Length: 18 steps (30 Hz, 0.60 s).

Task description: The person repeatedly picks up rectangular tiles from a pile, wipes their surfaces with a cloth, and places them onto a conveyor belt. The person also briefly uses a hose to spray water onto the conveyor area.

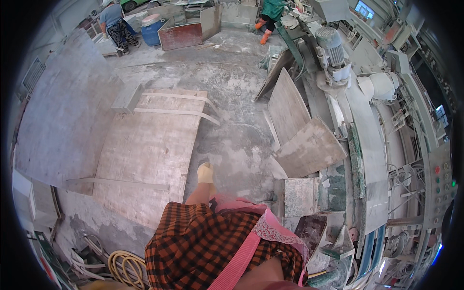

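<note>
Neither of my hands can be made out. An orange-and-black plaid garment (193, 237) with pink lace trim (285, 232) and a pink strap (237, 261) fills the lower middle. Some bare skin (266, 276) shows at the lower edge; which part of me it is, I cannot tell. Beyond the plaid hem a bare limb ends in a cream covering (205, 173), which looks like my foot above the dusty grey floor (232, 159). On its left lies a wide pale board (150, 150) with light strips (169, 111) across it.
A tall sheet (63, 111) stands at left. Boards (309, 147) lean at right beside a machine with a grey motor (331, 46) and a button panel (441, 183). A yellow hose (126, 266) lies coiled lower left. Two people (116, 26) are farther off, near a blue barrel (151, 33).
</note>
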Available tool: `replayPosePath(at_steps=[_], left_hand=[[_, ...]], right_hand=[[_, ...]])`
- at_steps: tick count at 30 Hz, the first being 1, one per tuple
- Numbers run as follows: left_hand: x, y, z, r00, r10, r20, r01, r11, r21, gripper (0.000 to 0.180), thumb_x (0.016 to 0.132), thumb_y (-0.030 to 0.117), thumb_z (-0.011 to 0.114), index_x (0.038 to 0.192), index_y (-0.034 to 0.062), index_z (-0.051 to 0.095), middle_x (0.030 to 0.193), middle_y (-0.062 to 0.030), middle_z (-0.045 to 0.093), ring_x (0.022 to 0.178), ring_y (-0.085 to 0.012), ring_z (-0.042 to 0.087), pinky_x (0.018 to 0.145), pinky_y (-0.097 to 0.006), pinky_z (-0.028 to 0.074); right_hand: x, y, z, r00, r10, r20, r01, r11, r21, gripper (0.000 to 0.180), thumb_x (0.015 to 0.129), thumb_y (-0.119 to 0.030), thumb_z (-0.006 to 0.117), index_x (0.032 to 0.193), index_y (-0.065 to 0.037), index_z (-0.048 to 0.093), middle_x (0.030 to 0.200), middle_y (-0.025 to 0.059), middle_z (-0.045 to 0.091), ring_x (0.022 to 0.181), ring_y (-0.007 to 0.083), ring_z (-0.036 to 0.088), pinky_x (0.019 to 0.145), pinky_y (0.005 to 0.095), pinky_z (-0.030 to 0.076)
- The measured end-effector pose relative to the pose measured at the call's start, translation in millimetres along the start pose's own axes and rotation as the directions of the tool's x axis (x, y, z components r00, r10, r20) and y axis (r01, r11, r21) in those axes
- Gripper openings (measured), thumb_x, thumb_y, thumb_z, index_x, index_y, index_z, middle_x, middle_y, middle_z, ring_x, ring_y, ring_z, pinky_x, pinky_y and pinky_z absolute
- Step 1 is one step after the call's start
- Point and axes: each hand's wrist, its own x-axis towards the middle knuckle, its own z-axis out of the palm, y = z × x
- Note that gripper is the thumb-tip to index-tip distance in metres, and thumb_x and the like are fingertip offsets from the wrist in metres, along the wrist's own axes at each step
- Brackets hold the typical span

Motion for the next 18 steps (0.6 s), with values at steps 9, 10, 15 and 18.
replayPosePath(at_steps=[9,10,15,18], left_hand=[[-2,5,-15,1.0,0.015,0.01,-0.014,0.999,-0.036,0.027,0.086,0.026,0.056,0.079,0.0034,0.07,0.07,-0.0195,0.065,0.069,-0.0323,0.068,0.066,-0.042,0.05],[-2,7,-15,1.0,0.022,0.011,-0.022,0.999,-0.042,0.027,0.086,0.027,0.057,0.082,0.0038,0.07,0.077,-0.0206,0.066,0.075,-0.0354,0.067,0.07,-0.044,0.051],[-11,37,-12,0.994,0.02,0.104,-0.032,0.993,0.114,0.028,0.087,0.028,0.058,0.092,0.0037,0.071,0.094,-0.0231,0.068,0.089,-0.0415,0.066,0.079,-0.047,0.051],[-25,63,-2,0.988,0.08,0.132,-0.093,0.991,0.097,0.027,0.086,0.027,0.059,0.091,0.0033,0.071,0.092,-0.023,0.069,0.088,-0.041,0.066,0.078,-0.047,0.052]], right_hand=[[-6,21,19,0.995,0.048,0.093,-0.065,0.981,0.185,0.041,0.085,-0.03,0.06,0.091,0.009,0.069,0.074,0.0152,0.068,0.069,0.0216,0.061,0.067,0.0414,0.049],[-10,21,17,0.995,0.051,0.08,-0.066,0.979,0.192,0.041,0.085,-0.03,0.06,0.092,0.009,0.069,0.074,0.015,0.067,0.07,0.0212,0.06,0.067,0.041,0.049],[-31,31,0,0.988,0.116,0.106,-0.132,0.977,0.165,0.041,0.083,-0.032,0.063,0.089,0.008,0.07,0.07,0.0131,0.065,0.068,0.0201,0.059,0.066,0.0391,0.049],[-46,55,-6,0.99,0.138,-0.014,-0.131,0.964,0.233,0.04,0.083,-0.033,0.062,0.083,0.007,0.07,0.064,0.0124,0.062,0.065,0.0196,0.057,0.064,0.0401,0.048]])
